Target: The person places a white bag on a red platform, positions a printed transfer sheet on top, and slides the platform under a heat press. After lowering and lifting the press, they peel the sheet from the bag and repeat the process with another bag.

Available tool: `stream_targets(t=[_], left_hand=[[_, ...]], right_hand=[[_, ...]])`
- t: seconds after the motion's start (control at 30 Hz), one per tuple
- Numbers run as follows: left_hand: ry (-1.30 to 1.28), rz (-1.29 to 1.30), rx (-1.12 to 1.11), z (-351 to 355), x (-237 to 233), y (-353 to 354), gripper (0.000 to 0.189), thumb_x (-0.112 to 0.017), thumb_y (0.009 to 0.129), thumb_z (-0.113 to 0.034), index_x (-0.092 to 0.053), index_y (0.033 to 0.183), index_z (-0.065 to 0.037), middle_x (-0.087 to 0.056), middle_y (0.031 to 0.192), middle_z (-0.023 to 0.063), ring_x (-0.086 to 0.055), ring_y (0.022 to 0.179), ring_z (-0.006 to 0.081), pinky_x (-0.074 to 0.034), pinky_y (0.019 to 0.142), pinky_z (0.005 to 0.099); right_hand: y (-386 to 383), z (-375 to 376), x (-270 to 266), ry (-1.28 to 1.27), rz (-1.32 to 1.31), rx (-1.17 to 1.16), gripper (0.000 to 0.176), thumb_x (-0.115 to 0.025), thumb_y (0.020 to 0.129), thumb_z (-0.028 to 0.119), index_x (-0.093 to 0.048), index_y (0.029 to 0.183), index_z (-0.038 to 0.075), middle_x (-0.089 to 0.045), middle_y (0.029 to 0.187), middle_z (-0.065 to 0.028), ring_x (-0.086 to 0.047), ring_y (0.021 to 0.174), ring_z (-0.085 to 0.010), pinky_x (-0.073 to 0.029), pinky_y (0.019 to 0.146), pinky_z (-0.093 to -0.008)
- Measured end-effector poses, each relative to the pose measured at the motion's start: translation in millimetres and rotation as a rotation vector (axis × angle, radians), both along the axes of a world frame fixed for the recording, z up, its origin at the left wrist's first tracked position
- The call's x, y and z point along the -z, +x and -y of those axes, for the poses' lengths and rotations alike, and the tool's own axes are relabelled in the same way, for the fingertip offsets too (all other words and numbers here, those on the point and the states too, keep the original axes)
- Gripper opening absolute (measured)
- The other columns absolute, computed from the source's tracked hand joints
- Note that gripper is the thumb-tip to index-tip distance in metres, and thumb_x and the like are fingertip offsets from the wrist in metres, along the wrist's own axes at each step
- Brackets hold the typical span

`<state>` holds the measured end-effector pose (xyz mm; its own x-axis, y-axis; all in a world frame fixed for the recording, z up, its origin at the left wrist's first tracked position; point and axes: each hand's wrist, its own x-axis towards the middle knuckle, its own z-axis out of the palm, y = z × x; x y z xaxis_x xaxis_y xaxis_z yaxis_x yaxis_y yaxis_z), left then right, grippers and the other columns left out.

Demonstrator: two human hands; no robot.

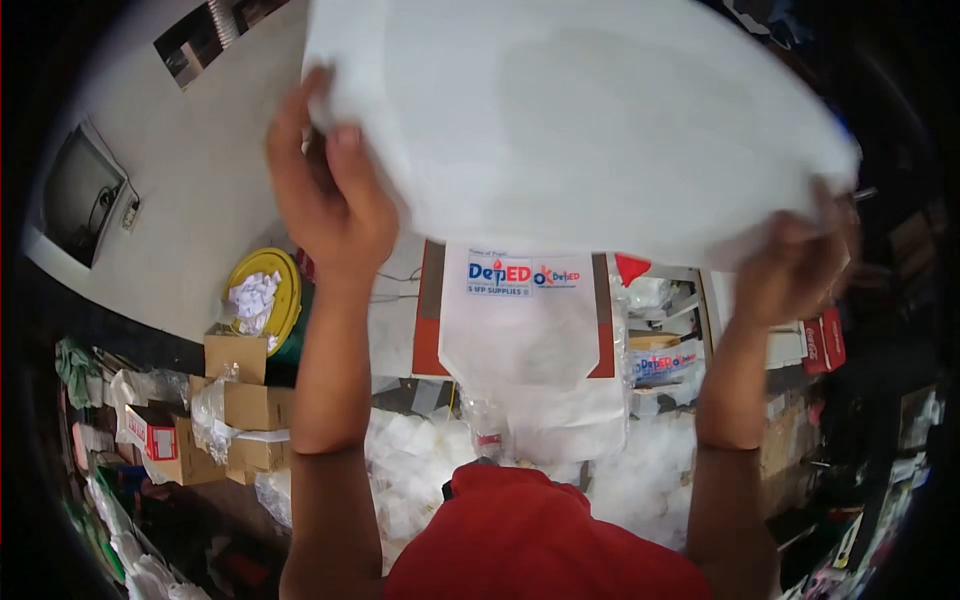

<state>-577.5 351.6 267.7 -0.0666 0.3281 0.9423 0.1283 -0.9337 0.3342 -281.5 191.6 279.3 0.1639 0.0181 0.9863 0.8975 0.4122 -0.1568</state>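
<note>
A large white sheet (600, 130), of paper or cloth, is raised in front of me and fills the upper middle of the view. My left hand (335, 190) grips its left edge between thumb and fingers. At the lower right corner, my right hand (795, 260) is closed on the same sheet, a little blurred. Below the sheet, a white bag-shaped piece (520, 335) printed with "DepED" logos lies flat on a red-edged board (427, 340). The raised sheet covers the board's far end.
A yellow-rimmed bin (290, 295) with white scraps stands to the left, near cardboard boxes (255, 405). Plastic-wrapped printed pieces (665, 365) lie right of the board. White plastic material (410, 465) is heaped close to my body. A red box (824, 340) sits at the right.
</note>
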Motion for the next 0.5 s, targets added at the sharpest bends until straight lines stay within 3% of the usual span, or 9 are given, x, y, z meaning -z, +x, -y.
stream_targets(t=[0.03, 0.07, 0.1, 0.13, 0.17, 0.2, 0.27, 0.33, 0.5], left_hand=[[0.141, -0.095, -0.320, -7, 25, -2, 0.038, -0.050, 0.094, 0.000, -0.050, 0.132, 0.003, -0.062, 0.106, 0.0160, -0.053, 0.078, 0.0200, -0.048, 0.072, 0.0336], [0.143, -0.267, -0.353, -13, 57, 0, 0.042, -0.049, 0.091, 0.001, -0.050, 0.133, 0.001, -0.061, 0.108, 0.0193, -0.055, 0.079, 0.0256, -0.049, 0.071, 0.0380], [0.145, -0.439, -0.386, -20, 100, 4, 0.046, -0.049, 0.089, 0.002, -0.050, 0.135, -0.001, -0.059, 0.111, 0.0227, -0.056, 0.080, 0.0313, -0.050, 0.071, 0.0425], [-0.314, -0.605, -0.358, -17, 168, 6, 0.055, -0.051, 0.086, 0.000, -0.049, 0.140, -0.010, -0.057, 0.117, 0.0234, -0.058, 0.086, 0.0375, -0.051, 0.074, 0.0490], [-0.615, -0.779, -0.285, -19, 237, 3, 0.056, -0.050, 0.089, -0.008, -0.046, 0.144, -0.019, -0.054, 0.122, 0.0227, -0.061, 0.093, 0.0419, -0.052, 0.080, 0.0517], [-0.769, -1.006, -0.291, -16, 299, -4, 0.055, -0.049, 0.091, -0.015, -0.044, 0.145, -0.022, -0.054, 0.118, 0.0226, -0.061, 0.097, 0.0435, -0.054, 0.082, 0.0519], [-0.961, -1.044, -0.275, 21, 306, -4, 0.054, -0.049, 0.091, -0.020, -0.044, 0.145, -0.023, -0.056, 0.117, 0.0231, -0.063, 0.095, 0.0445, -0.054, 0.080, 0.0529], [-0.947, -1.002, -0.308, 25, 304, 1, 0.055, -0.050, 0.089, -0.019, -0.045, 0.144, -0.022, -0.058, 0.116, 0.0226, -0.064, 0.093, 0.0435, -0.055, 0.079, 0.0533], [-0.974, -0.963, -0.320, 31, 298, 1, 0.052, -0.054, 0.085, -0.016, -0.052, 0.137, -0.013, -0.062, 0.112, 0.0245, -0.066, 0.092, 0.0413, -0.055, 0.077, 0.0510]], right_hand=[[8, -17, 47, -0.072, -0.091, -0.133, 0.026, -0.058, 0.099, 0.017, -0.059, 0.111, -0.006, -0.067, 0.118, -0.0181, -0.063, 0.078, -0.0140, -0.053, 0.068, -0.0269], [16, -29, 88, -0.243, 0.062, -0.063, 0.014, -0.057, 0.097, 0.010, -0.060, 0.104, -0.002, -0.069, 0.115, -0.0168, -0.063, 0.075, -0.0140, -0.051, 0.067, -0.0272], [14, -49, 135, -0.293, 0.117, -0.063, 0.019, -0.058, 0.094, 0.007, -0.062, 0.111, 0.000, -0.069, 0.112, -0.0166, -0.063, 0.073, -0.0209, -0.051, 0.069, -0.0312], [5, -49, 183, -0.801, -0.210, -0.131, 0.029, -0.058, 0.093, 0.009, -0.062, 0.121, 0.005, -0.069, 0.111, -0.0173, -0.064, 0.078, -0.0307, -0.052, 0.074, -0.0377], [36, -59, 290, -1.072, -0.030, -0.126, 0.036, -0.058, 0.093, 0.014, -0.060, 0.129, 0.010, -0.069, 0.109, -0.0179, -0.064, 0.086, -0.0346, -0.051, 0.080, -0.0446], [23, -44, 314, -1.262, -0.116, -0.071, 0.036, -0.058, 0.093, 0.017, -0.061, 0.128, 0.010, -0.068, 0.104, -0.0176, -0.064, 0.087, -0.0355, -0.050, 0.080, -0.0466], [-5, -18, 332, -1.451, -0.219, -0.008, 0.035, -0.058, 0.093, 0.019, -0.061, 0.127, 0.011, -0.068, 0.099, -0.0173, -0.063, 0.088, -0.0364, -0.050, 0.080, -0.0487], [-17, -5, 328, -1.283, -0.106, 0.159, 0.036, -0.059, 0.093, 0.024, -0.062, 0.127, 0.013, -0.063, 0.094, -0.0158, -0.061, 0.090, -0.0366, -0.048, 0.079, -0.0491], [-15, -1, 323, -1.237, -0.123, 0.196, 0.034, -0.061, 0.091, 0.021, -0.064, 0.124, 0.013, -0.057, 0.102, -0.0156, -0.055, 0.099, -0.0376, -0.046, 0.083, -0.0484]])
